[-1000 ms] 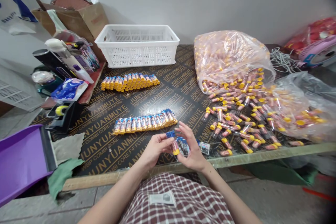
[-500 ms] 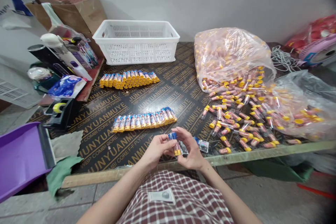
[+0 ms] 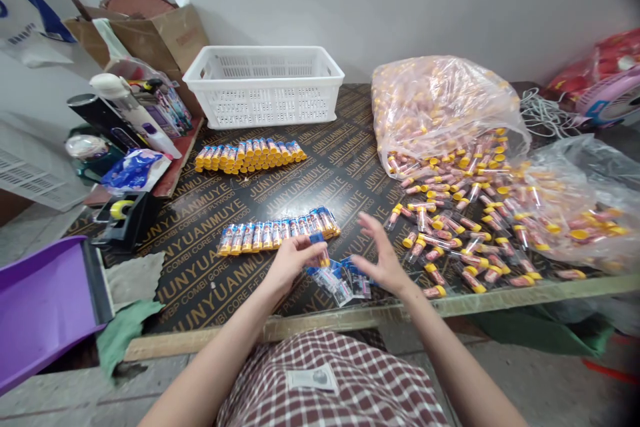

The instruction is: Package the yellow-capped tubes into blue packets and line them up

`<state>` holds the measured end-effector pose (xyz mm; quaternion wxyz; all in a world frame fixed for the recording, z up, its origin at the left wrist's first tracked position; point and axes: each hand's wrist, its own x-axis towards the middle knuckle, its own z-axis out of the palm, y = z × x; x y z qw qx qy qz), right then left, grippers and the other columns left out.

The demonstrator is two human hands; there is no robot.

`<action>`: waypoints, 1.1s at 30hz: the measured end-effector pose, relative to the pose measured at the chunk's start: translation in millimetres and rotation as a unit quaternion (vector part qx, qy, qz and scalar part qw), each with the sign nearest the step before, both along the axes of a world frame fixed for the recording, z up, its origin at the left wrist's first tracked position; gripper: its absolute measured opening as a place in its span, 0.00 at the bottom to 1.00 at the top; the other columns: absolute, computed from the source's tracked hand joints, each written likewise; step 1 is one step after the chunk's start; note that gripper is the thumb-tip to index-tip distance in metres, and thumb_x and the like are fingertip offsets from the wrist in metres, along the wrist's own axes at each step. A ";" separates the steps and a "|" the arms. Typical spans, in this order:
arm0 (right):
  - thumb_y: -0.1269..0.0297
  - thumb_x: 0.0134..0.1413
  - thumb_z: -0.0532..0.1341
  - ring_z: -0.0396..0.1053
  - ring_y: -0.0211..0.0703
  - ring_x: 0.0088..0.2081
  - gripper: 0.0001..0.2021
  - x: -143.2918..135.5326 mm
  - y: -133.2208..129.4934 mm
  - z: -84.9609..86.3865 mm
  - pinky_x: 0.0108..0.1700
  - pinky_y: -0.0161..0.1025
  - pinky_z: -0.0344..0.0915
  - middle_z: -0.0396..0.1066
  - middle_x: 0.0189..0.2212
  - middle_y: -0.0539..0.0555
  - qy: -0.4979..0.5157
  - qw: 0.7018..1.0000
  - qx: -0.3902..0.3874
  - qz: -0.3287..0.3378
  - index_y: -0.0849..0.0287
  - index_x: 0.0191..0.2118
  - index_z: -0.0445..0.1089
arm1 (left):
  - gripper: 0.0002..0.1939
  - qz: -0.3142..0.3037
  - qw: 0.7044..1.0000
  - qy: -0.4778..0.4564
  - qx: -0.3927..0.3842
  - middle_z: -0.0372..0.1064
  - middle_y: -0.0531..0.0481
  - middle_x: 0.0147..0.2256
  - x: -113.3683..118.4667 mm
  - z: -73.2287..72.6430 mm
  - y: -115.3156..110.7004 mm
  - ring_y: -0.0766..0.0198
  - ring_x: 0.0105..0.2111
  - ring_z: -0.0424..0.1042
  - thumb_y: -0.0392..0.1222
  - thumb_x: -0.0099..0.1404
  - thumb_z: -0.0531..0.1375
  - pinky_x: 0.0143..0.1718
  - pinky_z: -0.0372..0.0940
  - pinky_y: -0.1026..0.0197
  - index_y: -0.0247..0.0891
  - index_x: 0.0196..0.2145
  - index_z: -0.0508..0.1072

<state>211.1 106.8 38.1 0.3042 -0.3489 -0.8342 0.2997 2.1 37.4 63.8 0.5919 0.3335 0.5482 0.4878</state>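
Note:
Between the thumb and fingers of my left hand (image 3: 295, 260) is a small tube (image 3: 320, 250) with a blue wrapper and a yellow end, held upright just in front of a row of wrapped tubes (image 3: 275, 233). My right hand (image 3: 379, 257) hovers to its right with fingers spread, holding nothing. Below and between the hands lie several small clear and blue wrappers (image 3: 341, 283). Unwrapped pink tubes with yellow caps (image 3: 450, 233) are scattered to the right of my right hand.
A second group of wrapped tubes (image 3: 250, 155) lies before a white basket (image 3: 265, 103). A large plastic bag (image 3: 440, 100) spills tubes at the right. Tape dispenser (image 3: 123, 217), bottles and a cardboard box (image 3: 175, 40) stand left; a purple dustpan (image 3: 45, 307) is beyond the table edge.
My left hand has carried the tube forward toward the near row. My right hand has let go of it and moved right and forward, fingers opening. The wrappers are now uncovered.

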 end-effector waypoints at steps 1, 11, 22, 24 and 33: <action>0.66 0.50 0.58 0.51 0.51 0.61 0.34 8.6 18.6 -5.7 0.59 0.50 0.56 0.48 0.62 0.60 -0.082 0.992 0.049 -0.078 0.57 0.63 0.47 | 0.16 0.020 0.998 0.064 0.010 0.72 0.49 0.23 -7.7 -2.5 11.2 0.65 0.24 0.70 0.50 0.51 0.66 0.28 0.64 0.63 0.33 0.27 0.73; 0.79 0.44 0.54 0.53 0.63 0.59 0.17 66.2 99.9 -44.5 0.53 0.62 0.52 0.62 0.55 0.62 -0.264 0.943 0.111 -0.167 0.58 0.38 0.74 | 0.22 0.033 0.847 0.530 0.024 0.67 0.51 0.22 -27.3 -16.8 67.1 0.58 0.28 0.70 0.54 0.58 0.60 0.31 0.57 0.62 0.37 0.45 0.68; 0.61 0.56 0.55 0.70 0.46 0.40 0.12 32.6 32.1 -20.6 0.44 0.44 0.66 0.73 0.37 0.55 -0.118 0.987 0.034 -0.105 0.57 0.45 0.67 | 0.12 -0.058 0.833 0.551 0.001 0.69 0.52 0.28 -0.7 -52.6 -23.8 0.63 0.28 0.67 0.50 0.55 0.63 0.29 0.53 0.64 0.39 0.29 0.71; 0.60 0.58 0.55 0.71 0.44 0.38 0.18 23.5 17.2 -16.6 0.42 0.41 0.67 0.72 0.36 0.54 -0.073 0.993 -0.011 -0.095 0.57 0.53 0.61 | 0.08 -0.044 0.833 0.552 -0.014 0.69 0.52 0.29 -0.4 -63.7 -28.6 0.64 0.29 0.67 0.46 0.56 0.63 0.30 0.53 0.65 0.40 0.29 0.71; 0.55 0.54 0.59 0.71 0.45 0.40 0.16 5.1 -18.8 -3.4 0.45 0.45 0.67 0.72 0.40 0.56 0.100 0.966 -0.220 -0.093 0.57 0.47 0.66 | 0.06 0.049 0.954 0.293 0.028 0.64 0.55 0.21 5.0 -52.1 -29.3 0.67 0.23 0.64 0.38 0.52 0.61 0.27 0.58 0.64 0.38 0.23 0.66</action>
